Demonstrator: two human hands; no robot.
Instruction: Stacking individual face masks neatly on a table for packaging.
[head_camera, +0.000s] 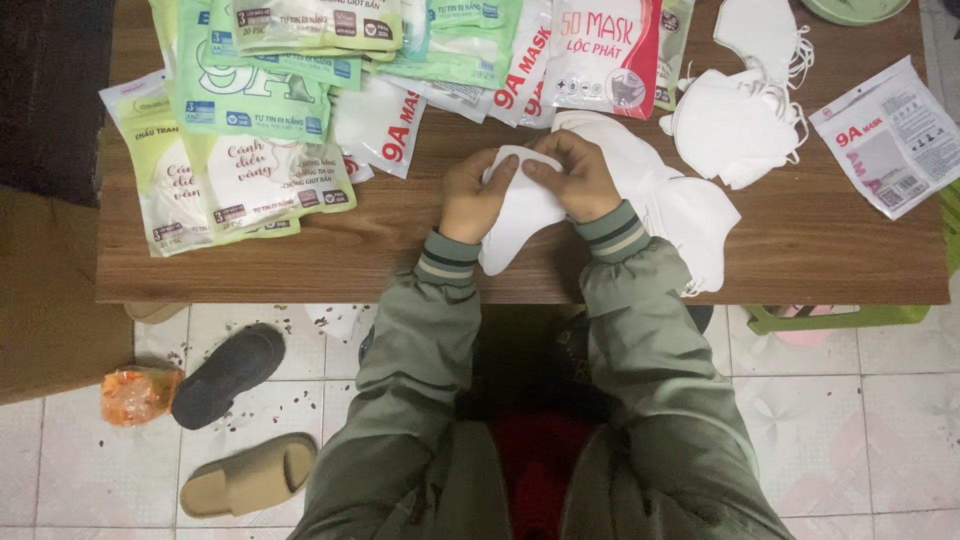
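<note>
A white face mask (520, 205) is pinched at its top edge by the left hand (472, 195) and right hand (580, 180), near the tabletop's (400, 250) front edge. Possibly folded; a loosened grip could drop it floorward.

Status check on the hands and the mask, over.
Left hand and right hand both pinching one white mask over the table. Loose masks right, packets left; nothing in the way.

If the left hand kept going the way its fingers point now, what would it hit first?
The left hand points up and rightward across the white mask it grips, so it would probably meet the right hand first; they nearly touch already.
</note>
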